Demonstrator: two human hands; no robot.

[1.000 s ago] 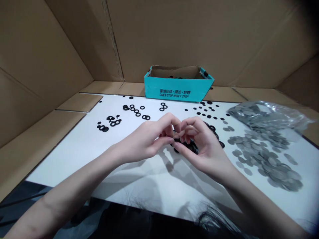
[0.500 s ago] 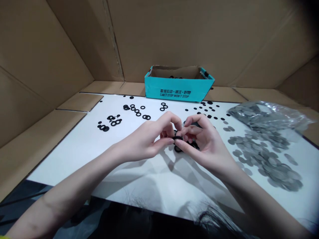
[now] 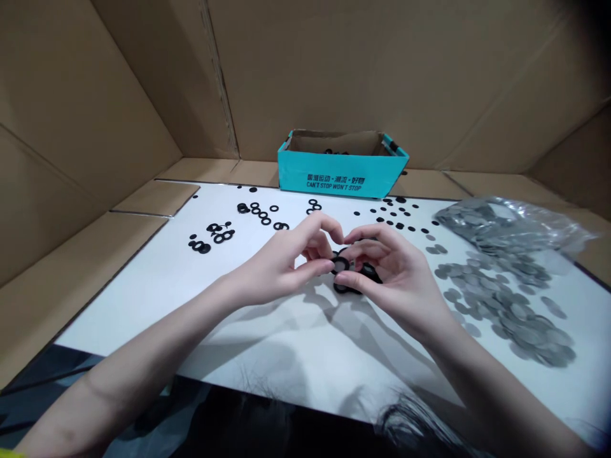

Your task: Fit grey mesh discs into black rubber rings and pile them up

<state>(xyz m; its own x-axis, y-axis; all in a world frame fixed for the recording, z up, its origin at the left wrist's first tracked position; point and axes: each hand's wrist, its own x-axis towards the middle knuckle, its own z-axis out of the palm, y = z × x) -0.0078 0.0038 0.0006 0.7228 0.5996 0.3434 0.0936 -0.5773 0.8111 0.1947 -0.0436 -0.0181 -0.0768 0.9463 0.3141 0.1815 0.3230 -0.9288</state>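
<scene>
My left hand (image 3: 281,267) and my right hand (image 3: 391,277) meet fingertip to fingertip over the middle of the white sheet (image 3: 267,343). Between them they pinch a black rubber ring (image 3: 340,263) with a grey metal disc showing in its centre. My right palm also cradles several more black rings (image 3: 367,275). Both hands have curled, closed fingers.
A teal cardboard box (image 3: 341,173) stands at the back. Loose black rings (image 3: 260,212) and small black discs (image 3: 398,217) lie scattered across the far part of the sheet. A heap of grey metal discs (image 3: 501,299) and a plastic bag of them (image 3: 510,222) lie at the right. Cardboard walls surround everything.
The ring between my fingertips has turned up to face me, so the grey disc in it shows. Both hands have shifted slightly, staying together.
</scene>
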